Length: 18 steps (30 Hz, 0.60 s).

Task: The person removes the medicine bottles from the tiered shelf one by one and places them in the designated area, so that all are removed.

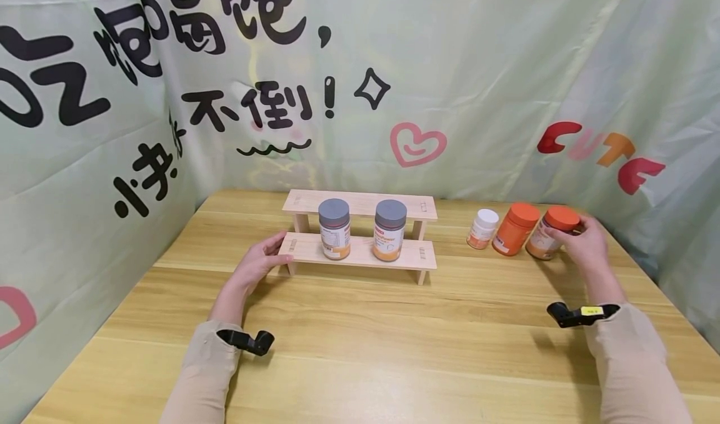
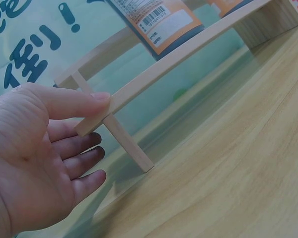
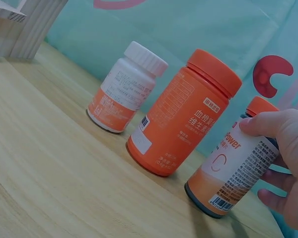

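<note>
My left hand (image 1: 261,262) holds the left end of the lower board of a two-step wooden rack (image 1: 360,258). In the left wrist view, the thumb (image 2: 74,103) lies against the board's edge and the other fingers reach behind and below it. Two supplement bottles with grey lids, a left one (image 1: 335,230) and a right one (image 1: 389,231), stand upright on that lower step. Over at the right, my right hand (image 1: 587,246) grips a supplement bottle with an orange lid (image 3: 231,166), thumb across its front and fingers behind. This bottle stands at the table surface.
Beside the gripped bottle stand an all-orange bottle (image 1: 514,230) and a smaller white-capped bottle (image 1: 482,229), in a row right of the rack. The rack's upper step (image 1: 360,202) is behind the lower one. A printed curtain (image 1: 484,86) hangs around the wooden table (image 1: 394,343).
</note>
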Each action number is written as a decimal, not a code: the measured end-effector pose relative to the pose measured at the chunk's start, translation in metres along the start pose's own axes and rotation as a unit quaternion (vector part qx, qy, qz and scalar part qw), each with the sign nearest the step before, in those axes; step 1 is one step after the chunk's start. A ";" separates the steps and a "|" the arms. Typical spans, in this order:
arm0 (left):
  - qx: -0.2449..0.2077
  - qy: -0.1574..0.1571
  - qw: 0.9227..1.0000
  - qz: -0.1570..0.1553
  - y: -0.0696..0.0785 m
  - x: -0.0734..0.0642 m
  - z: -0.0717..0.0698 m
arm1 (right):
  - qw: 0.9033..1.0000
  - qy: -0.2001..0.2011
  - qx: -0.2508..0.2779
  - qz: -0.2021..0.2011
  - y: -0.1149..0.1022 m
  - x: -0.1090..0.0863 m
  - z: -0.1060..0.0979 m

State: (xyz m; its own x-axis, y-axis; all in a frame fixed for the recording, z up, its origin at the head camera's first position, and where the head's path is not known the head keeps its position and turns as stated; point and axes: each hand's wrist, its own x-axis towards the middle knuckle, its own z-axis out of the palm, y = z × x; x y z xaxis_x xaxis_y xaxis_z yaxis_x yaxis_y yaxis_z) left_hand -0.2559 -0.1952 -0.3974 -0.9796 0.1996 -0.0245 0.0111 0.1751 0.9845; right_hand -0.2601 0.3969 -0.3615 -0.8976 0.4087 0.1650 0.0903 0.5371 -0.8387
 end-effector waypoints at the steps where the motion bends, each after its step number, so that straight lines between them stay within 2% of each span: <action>1: 0.000 0.001 1.000 0.000 0.000 0.000 0.000 | 1.000 0.000 0.000 -0.002 0.000 0.000 0.000; 6: 0.003 0.000 1.000 0.001 0.000 0.000 0.000 | 1.000 -0.010 -0.005 -0.011 -0.001 -0.003 -0.003; 11: 0.003 -0.001 1.000 0.001 0.000 0.000 0.000 | 1.000 -0.024 0.002 0.003 -0.003 -0.005 -0.009; 13: 0.002 0.001 1.000 0.000 0.000 0.000 -0.001 | 1.000 -0.015 0.011 0.015 -0.005 -0.006 -0.011; 18: 0.000 0.002 1.000 0.000 0.000 0.000 0.000 | 1.000 0.003 0.020 0.016 -0.014 -0.011 -0.018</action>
State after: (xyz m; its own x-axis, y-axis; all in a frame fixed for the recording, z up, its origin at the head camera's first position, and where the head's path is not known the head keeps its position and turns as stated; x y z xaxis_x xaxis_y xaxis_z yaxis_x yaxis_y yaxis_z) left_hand -0.2555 -0.1955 -0.3970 -0.9804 0.1956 -0.0243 0.0106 0.1755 0.9844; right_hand -0.2434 0.3982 -0.3419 -0.8918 0.4299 0.1411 0.1012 0.4936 -0.8638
